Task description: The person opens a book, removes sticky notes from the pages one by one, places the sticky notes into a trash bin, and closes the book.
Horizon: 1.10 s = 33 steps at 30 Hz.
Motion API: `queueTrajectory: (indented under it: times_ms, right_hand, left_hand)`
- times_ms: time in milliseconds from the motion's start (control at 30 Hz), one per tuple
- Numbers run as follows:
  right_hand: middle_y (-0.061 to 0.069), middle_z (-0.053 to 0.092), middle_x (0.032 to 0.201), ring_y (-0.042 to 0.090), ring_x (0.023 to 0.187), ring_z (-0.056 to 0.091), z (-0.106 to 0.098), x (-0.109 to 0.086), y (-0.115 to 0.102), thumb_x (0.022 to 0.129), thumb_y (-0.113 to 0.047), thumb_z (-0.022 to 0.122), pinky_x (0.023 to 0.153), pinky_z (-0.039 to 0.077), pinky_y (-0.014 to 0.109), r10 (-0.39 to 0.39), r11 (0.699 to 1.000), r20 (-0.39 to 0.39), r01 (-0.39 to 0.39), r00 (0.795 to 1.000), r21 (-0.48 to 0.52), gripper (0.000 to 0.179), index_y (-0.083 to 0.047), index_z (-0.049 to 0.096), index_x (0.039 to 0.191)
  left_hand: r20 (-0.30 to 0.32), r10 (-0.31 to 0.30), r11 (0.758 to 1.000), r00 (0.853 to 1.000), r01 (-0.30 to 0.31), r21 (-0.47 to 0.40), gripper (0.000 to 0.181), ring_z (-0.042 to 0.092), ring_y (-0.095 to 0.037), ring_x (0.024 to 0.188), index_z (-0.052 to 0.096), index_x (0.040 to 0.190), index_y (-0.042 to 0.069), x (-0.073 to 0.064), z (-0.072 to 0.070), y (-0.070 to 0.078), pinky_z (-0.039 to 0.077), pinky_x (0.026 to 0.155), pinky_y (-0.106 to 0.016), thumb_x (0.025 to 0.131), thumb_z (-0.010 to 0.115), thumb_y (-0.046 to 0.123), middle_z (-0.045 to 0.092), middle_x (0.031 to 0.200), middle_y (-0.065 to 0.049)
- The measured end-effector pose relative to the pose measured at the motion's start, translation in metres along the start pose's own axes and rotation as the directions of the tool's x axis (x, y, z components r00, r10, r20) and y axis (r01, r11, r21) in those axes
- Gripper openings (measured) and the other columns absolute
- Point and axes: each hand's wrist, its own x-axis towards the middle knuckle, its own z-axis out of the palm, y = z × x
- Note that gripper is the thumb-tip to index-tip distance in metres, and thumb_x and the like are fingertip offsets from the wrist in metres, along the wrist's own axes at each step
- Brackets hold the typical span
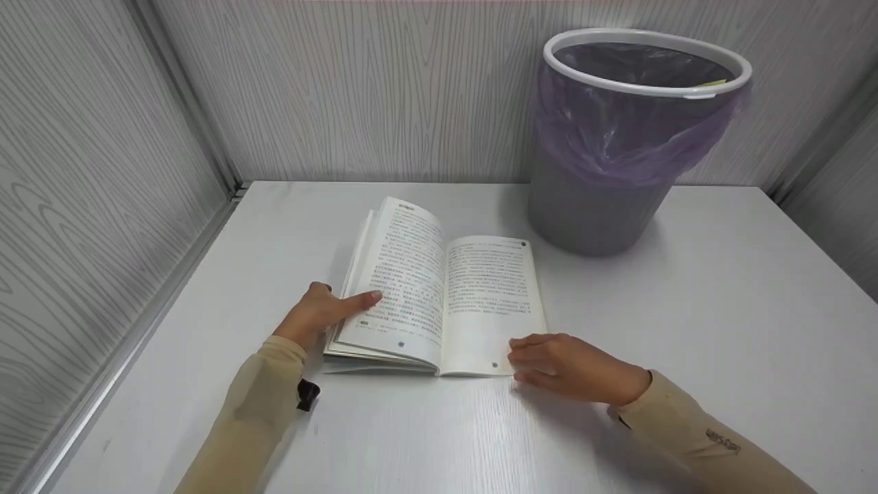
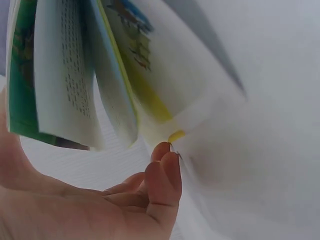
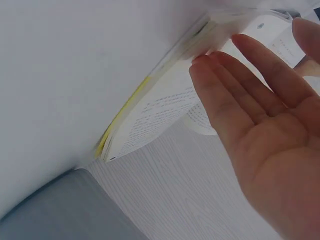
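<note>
An open book (image 1: 480, 281) with printed pages lies on the white table in the head view. Its left pages are raised and fanned apart. My left hand (image 1: 321, 312) holds the left side, thumb on the upper page and the other fingers by the lower leaves. In the left wrist view, my left fingers (image 2: 162, 175) touch the edge of a lower leaf with a coloured picture; the thumb is partly behind the raised pages. On the lower right corner of the right page rests my right hand (image 1: 573, 367), its fingers (image 3: 220, 92) nearly straight in the right wrist view.
A grey bin (image 1: 597, 213) with a purple liner bag (image 1: 631, 137) and white rim stands behind the book, to the right. Wood-grain panels (image 1: 377, 89) border the white table (image 1: 411, 439) at the back and sides.
</note>
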Motion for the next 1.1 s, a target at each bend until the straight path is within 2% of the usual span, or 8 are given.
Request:
queueTrajectory:
  times_ms: [133,300,467,700,800,933,1000,1100]
  right_hand:
    - [0.009,0.063,0.112,0.019,0.100,0.060,-0.002,0.027,-0.005,0.094,-0.007,0.061,0.085,0.052,0.034,0.038,0.995,-0.032,-0.035,0.999,0.095,0.024,0.002,0.066,0.116]
    - [0.012,0.045,0.145,0.025,0.130,0.046,-0.003,0.064,-0.014,0.101,-0.020,0.052,0.107,0.037,0.042,0.085,0.947,0.062,-0.100,0.994,0.307,0.047,0.000,0.043,0.143]
    - [0.001,0.026,0.156,0.019,0.142,0.027,0.000,0.085,-0.021,0.100,-0.038,0.050,0.115,0.023,0.041,0.174,0.878,0.186,-0.238,0.967,0.415,0.063,-0.016,0.026,0.153]
    - [-0.002,0.020,0.158,0.014,0.145,0.015,0.006,0.091,-0.025,0.100,-0.039,0.050,0.117,0.018,0.040,0.193,0.856,0.190,-0.260,0.963,0.447,0.068,-0.015,0.019,0.154]
    - [-0.003,0.019,0.158,0.013,0.145,0.014,0.009,0.090,-0.025,0.099,-0.041,0.050,0.117,0.017,0.039,0.205,0.853,0.165,-0.259,0.965,0.454,0.069,-0.015,0.019,0.155]
    - [0.000,0.023,0.157,0.017,0.143,0.022,0.013,0.088,-0.025,0.099,-0.041,0.051,0.115,0.022,0.039,0.217,0.827,0.128,-0.252,0.968,0.502,0.067,-0.015,0.022,0.154]
    - [0.006,0.029,0.155,0.020,0.140,0.031,0.014,0.087,-0.024,0.099,-0.040,0.051,0.107,0.036,0.040,0.224,0.807,0.113,-0.249,0.968,0.535,0.065,-0.015,0.025,0.153]
    - [0.011,0.032,0.153,0.025,0.137,0.035,0.014,0.085,-0.023,0.100,-0.038,0.051,0.102,0.039,0.041,0.233,0.773,0.089,-0.240,0.968,0.587,0.063,-0.014,0.028,0.152]
  left_hand:
    - [0.000,-0.006,1.000,1.000,0.006,0.012,0.126,0.015,-0.041,0.143,0.001,0.151,-0.005,0.001,-0.001,-0.001,0.017,0.115,-0.054,0.073,0.071,0.065,0.012,0.155,-0.030]
    - [-0.002,-0.014,1.000,1.000,0.014,-0.005,0.123,0.015,-0.039,0.143,0.003,0.151,-0.003,0.003,-0.003,-0.003,0.017,0.115,-0.053,0.074,0.071,0.064,0.012,0.155,-0.028]
    - [-0.005,-0.022,1.000,1.000,0.022,-0.021,0.118,0.024,-0.037,0.139,0.004,0.151,-0.001,0.001,-0.005,-0.001,0.020,0.114,-0.052,0.076,0.069,0.063,0.018,0.154,-0.027]
    - [0.020,-0.016,0.998,1.000,0.017,-0.060,0.115,0.033,-0.029,0.125,0.009,0.150,-0.006,0.004,-0.012,0.000,0.025,0.112,-0.045,0.078,0.068,0.062,0.030,0.147,-0.021]
    - [0.026,-0.004,0.997,1.000,0.006,-0.079,0.113,0.034,-0.027,0.116,0.012,0.149,-0.008,0.007,-0.014,-0.001,0.028,0.107,-0.041,0.079,0.068,0.060,0.036,0.136,-0.018]
    - [0.037,0.033,0.993,0.999,-0.028,-0.115,0.104,0.038,-0.022,0.099,0.020,0.146,-0.010,0.010,-0.013,-0.005,0.032,0.090,-0.032,0.081,0.070,0.054,0.043,0.116,-0.012]
    - [0.036,0.046,0.991,0.998,-0.041,-0.131,0.100,0.041,-0.022,0.100,0.022,0.145,-0.009,0.009,-0.013,-0.005,0.034,0.093,-0.033,0.082,0.070,0.052,0.045,0.116,-0.012]
    - [0.000,0.039,0.990,0.999,-0.038,-0.138,0.096,0.042,-0.026,0.111,0.026,0.144,-0.005,0.007,-0.011,-0.001,0.035,0.100,-0.037,0.081,0.073,0.050,0.045,0.125,-0.015]
